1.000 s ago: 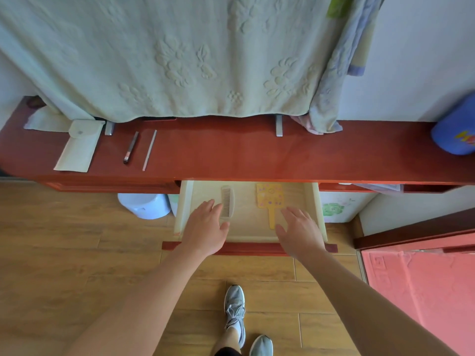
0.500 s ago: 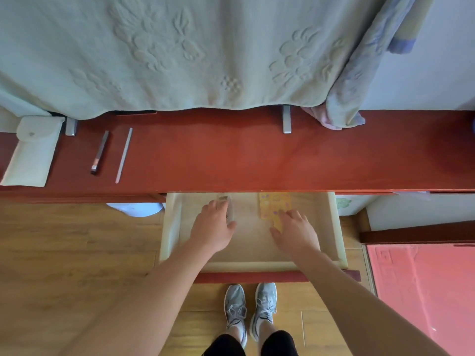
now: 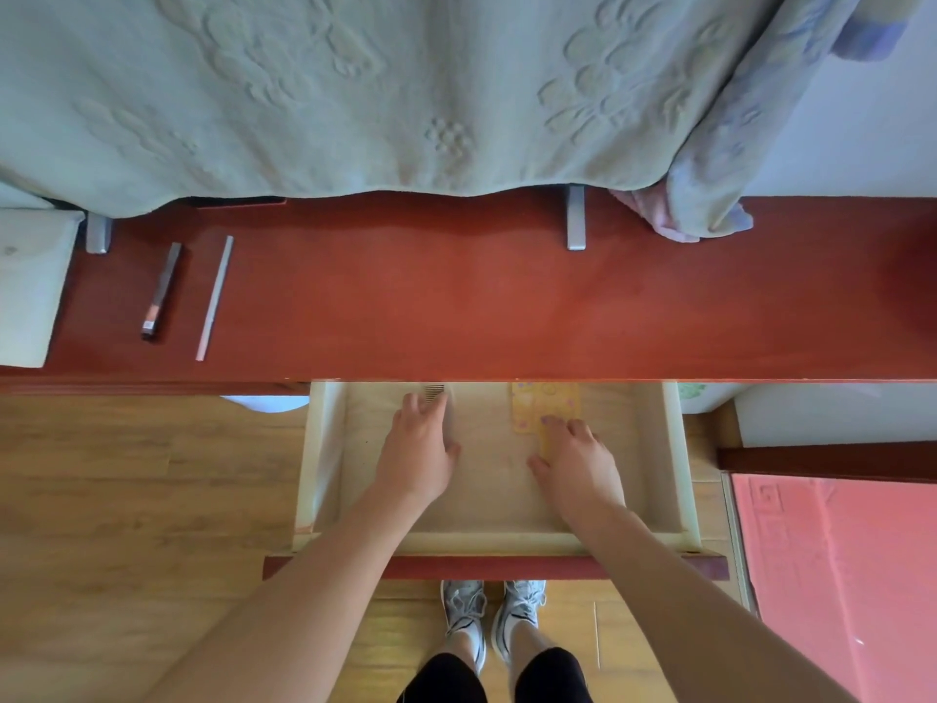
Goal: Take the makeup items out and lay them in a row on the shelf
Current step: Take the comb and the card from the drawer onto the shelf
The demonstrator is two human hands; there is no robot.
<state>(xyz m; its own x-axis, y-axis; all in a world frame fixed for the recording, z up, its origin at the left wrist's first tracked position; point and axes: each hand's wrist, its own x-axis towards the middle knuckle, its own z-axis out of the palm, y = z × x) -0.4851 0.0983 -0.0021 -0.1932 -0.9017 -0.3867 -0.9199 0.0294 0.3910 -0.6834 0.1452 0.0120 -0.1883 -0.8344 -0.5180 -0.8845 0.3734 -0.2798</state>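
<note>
The pale wooden drawer (image 3: pixel 677 464) is pulled out under the red-brown shelf (image 3: pixel 456 307). My left hand (image 3: pixel 421 449) lies palm down inside it, fingertips on a small comb (image 3: pixel 435 390) at the drawer's back. My right hand (image 3: pixel 575 464) rests with spread fingers on the handle of a yellow patterned paddle-shaped item (image 3: pixel 545 403). Both items lie flat on the drawer floor, partly hidden by my fingers and the shelf edge. On the shelf's left part, a dark pencil-like stick (image 3: pixel 162 291) and a thin pale stick (image 3: pixel 215 296) lie side by side.
A white pouch (image 3: pixel 25 291) sits at the shelf's far left. A pale green blanket (image 3: pixel 405 93) hangs over the shelf's back edge, with two metal brackets (image 3: pixel 576 220) below it. My feet (image 3: pixel 492 621) stand against the drawer front; a pink mat (image 3: pixel 836 575) lies at right.
The view has moved in closer over the drawer. Both hands have reached further into it, the left onto the comb and the right onto the yellow item's handle.
</note>
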